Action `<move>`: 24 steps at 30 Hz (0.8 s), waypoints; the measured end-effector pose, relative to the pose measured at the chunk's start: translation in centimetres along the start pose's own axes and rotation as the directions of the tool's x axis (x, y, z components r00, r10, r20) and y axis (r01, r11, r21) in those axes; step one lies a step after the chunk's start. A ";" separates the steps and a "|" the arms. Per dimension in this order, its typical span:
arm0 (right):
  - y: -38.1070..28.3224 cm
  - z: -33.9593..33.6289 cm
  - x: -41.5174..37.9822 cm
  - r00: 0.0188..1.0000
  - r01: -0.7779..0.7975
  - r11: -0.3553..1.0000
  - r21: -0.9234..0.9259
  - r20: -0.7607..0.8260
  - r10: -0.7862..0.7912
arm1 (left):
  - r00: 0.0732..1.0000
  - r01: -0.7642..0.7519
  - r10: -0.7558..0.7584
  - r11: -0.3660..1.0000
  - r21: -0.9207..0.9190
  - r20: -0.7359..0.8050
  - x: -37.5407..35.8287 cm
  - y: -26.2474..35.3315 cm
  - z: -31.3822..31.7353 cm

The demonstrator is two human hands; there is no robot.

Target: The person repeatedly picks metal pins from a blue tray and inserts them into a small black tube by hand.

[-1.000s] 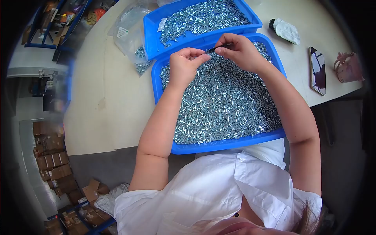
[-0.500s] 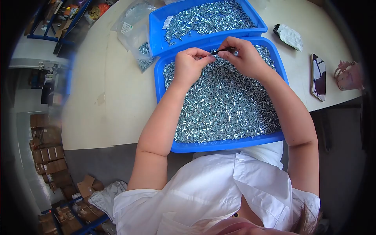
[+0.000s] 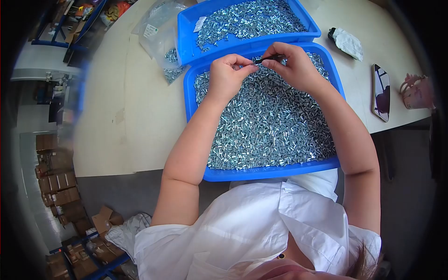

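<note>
Above the far part of the nearer blue tray (image 3: 275, 174), my two hands meet almost fingertip to fingertip. My right hand (image 3: 297, 69) is closed around a slim black tool (image 3: 274, 59) whose tip points left toward the other hand. Thumb and index finger of my left hand (image 3: 226, 76) are pinched together at that tip; whatever lies between them is too small to make out. Beneath both hands, small shiny metal cylinders (image 3: 275, 126) fill the tray in a thick layer.
Behind stands a second blue tray (image 3: 186, 39) of similar metal pieces. A clear plastic bag (image 3: 161, 35) with more pieces lies left of it. On the table's right are a crumpled white packet (image 3: 347, 44), a phone (image 3: 381, 93) and a pink cup (image 3: 416, 92).
Both hands hold nearly the same pose, shifted very slightly to the right. The black tool remains in my right hand.
</note>
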State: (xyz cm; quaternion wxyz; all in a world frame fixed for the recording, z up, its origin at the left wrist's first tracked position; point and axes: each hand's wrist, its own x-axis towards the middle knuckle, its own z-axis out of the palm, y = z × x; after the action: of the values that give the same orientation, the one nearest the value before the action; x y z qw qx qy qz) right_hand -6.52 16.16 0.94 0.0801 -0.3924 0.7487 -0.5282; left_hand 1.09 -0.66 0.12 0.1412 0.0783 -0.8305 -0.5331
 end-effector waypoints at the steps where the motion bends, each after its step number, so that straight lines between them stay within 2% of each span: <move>1: 0.0 0.0 0.0 1.000 -0.011 1.000 0.001 -0.016 0.011 | 1.000 0.000 0.000 1.000 0.000 -0.001 0.0 0.0 0.0; 2: -0.4 -0.1 0.0 1.000 -0.010 1.000 0.001 -0.016 0.010 | 1.000 -0.024 0.024 0.999 0.043 -0.009 0.0 0.0 0.1; 4: -1.3 -0.4 0.2 0.949 -0.300 0.935 -0.189 0.041 0.313 | 0.999 -0.047 0.049 0.995 0.086 -0.016 -0.1 0.1 0.1; 5: -1.1 -0.3 0.2 0.949 -0.301 0.935 -0.189 0.039 0.313 | 0.997 -0.068 0.071 0.991 0.117 -0.022 -0.2 0.2 0.2; 7: -0.2 0.1 0.1 0.956 -0.294 0.955 -0.042 0.001 0.295 | 0.995 -0.089 0.094 0.985 0.147 -0.026 -0.1 0.2 0.2; 8: 0.3 0.5 0.2 0.956 -0.295 0.955 -0.042 0.001 0.295 | 0.997 -0.071 0.076 0.990 0.120 -0.031 0.0 0.0 0.2; 10: 1.0 1.2 0.2 0.971 -0.202 0.895 0.398 -0.038 0.236 | 0.998 -0.056 0.059 0.994 0.093 -0.034 0.0 -0.1 0.3; 11: 0.6 0.8 0.2 0.971 -0.202 0.895 0.398 -0.039 0.236 | 0.996 -0.078 0.084 0.990 0.122 -0.042 -0.1 0.0 0.4; 13: -0.3 -0.2 0.2 0.931 -0.366 0.921 0.132 0.050 0.363 | 0.993 -0.100 0.108 0.983 0.152 -0.045 -0.1 0.1 0.4; 14: -0.4 -0.2 0.2 0.930 -0.367 0.921 0.133 0.047 0.364 | 0.986 -0.151 0.160 0.976 0.155 -0.049 -0.1 0.1 0.4; 16: -0.5 -0.1 0.2 0.893 -0.439 0.859 0.264 0.026 0.449 | 0.975 -0.206 0.216 0.966 0.156 -0.048 -0.1 0.2 0.6; 18: -0.2 -0.5 0.4 0.902 -0.425 0.865 0.267 0.040 0.431 | 0.993 -0.109 0.103 0.990 -0.092 -0.063 0.0 0.4 0.7; 20: -0.1 -0.6 0.4 0.910 -0.411 0.870 0.271 0.065 0.410 | 0.993 -0.109 0.101 0.986 -0.129 -0.067 0.5 -0.6 0.6; 22: -0.3 -0.7 0.3 0.926 -0.372 0.877 0.304 0.054 0.374 | 0.995 0.066 -0.055 0.988 -0.137 0.085 0.7 -1.6 0.0; 23: -0.2 -0.5 0.3 0.927 -0.371 0.878 0.303 0.057 0.372 | 0.986 0.100 -0.073 0.977 -0.186 0.147 0.6 -1.5 -0.1; 24: 0.0 -0.4 0.3 0.930 -0.362 0.883 0.298 0.054 0.363 | 0.987 0.097 -0.071 0.978 -0.186 0.143 0.5 -1.4 -0.1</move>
State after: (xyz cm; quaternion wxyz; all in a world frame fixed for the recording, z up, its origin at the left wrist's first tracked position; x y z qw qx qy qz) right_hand -6.93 16.23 1.22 0.2355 -0.2278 0.7189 -0.6131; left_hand 0.57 -1.46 -1.00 0.0687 0.0632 -0.7787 -0.6204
